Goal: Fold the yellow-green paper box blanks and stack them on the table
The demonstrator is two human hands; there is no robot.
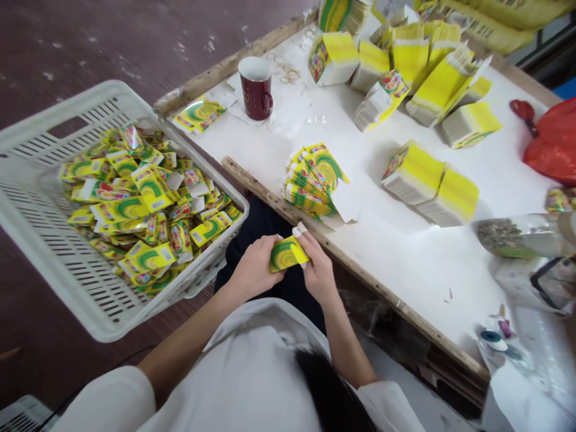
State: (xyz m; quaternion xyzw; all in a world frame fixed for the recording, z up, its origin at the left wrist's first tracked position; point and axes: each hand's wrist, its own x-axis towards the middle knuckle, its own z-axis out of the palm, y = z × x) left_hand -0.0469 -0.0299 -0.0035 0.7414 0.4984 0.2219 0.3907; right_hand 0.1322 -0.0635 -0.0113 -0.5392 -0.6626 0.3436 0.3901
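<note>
A small yellow and green box [286,254] is held between both hands, above the lap and just off the table edge. My left hand [254,269] has its fingers wrapped round the left end. At the right end, my right hand [318,269] pinches the box with thumb and fingers; white coverings show on some fingertips. A fanned pile of flat yellow cartons [310,180] lies on the table close beyond the hands. On the left, a white plastic basket [105,321] holds many yellow packs [148,258].
A dark red mug [256,96] stands on the white table [387,252] near rubber bands. Stacks of yellow cartons [414,171] sit farther back. At the right are a red bag [553,144] and a clear container [531,234]. A wooden strip [360,270] edges the table.
</note>
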